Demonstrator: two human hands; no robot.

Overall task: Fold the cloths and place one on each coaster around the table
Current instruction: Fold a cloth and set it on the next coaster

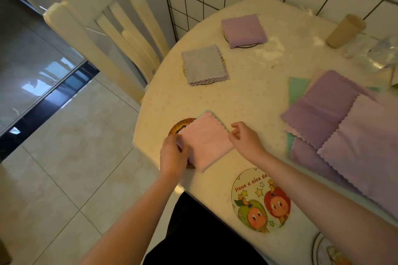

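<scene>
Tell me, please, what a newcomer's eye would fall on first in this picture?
Probably the two hands at the table's near edge: the left hand and right hand hold opposite sides of a folded pink cloth lying on a brown coaster. Next, the bare cartoon coaster just nearer, and the unfolded purple cloths piled on the right.

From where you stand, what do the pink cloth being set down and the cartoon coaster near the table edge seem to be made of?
The pink cloth looks like soft microfibre: matte, slightly fuzzy, with zigzag-cut edges. The cartoon coaster seems stiff and thin, perhaps coated card or plastic: it lies flat, and its print has a faint sheen. Neither is certain from looks alone.
</scene>
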